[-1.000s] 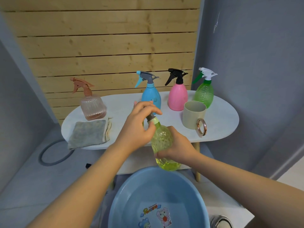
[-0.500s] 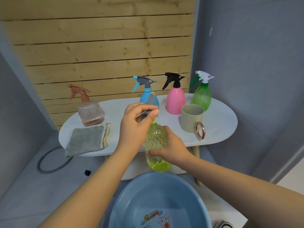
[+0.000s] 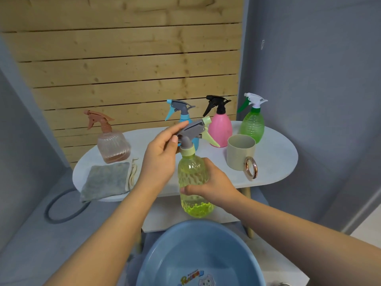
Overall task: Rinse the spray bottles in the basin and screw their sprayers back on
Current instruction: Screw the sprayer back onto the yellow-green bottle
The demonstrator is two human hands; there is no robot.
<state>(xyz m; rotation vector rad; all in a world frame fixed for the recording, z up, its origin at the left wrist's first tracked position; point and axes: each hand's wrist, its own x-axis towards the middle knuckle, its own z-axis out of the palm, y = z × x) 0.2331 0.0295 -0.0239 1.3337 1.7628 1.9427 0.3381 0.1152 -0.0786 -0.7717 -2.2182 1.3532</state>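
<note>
Turning the grey trigger sprayer (image 3: pixel 192 130) round since a moment ago, the left hand (image 3: pixel 159 156) pinches it while the right hand (image 3: pixel 210 185) grips the yellow-green clear plastic bottle (image 3: pixel 193 182), so screwing seems under way.

Four spray bottles are standing along the back of the table (image 3: pixel 278 162), a cup (image 3: pixel 240 151) sitting before the rightmost one (image 3: pixel 252 125) and a cloth (image 3: pixel 107 181) lying before the leftmost one (image 3: pixel 112 145), while a basin (image 3: pixel 198 254) is sitting below, in front of the table.
</note>
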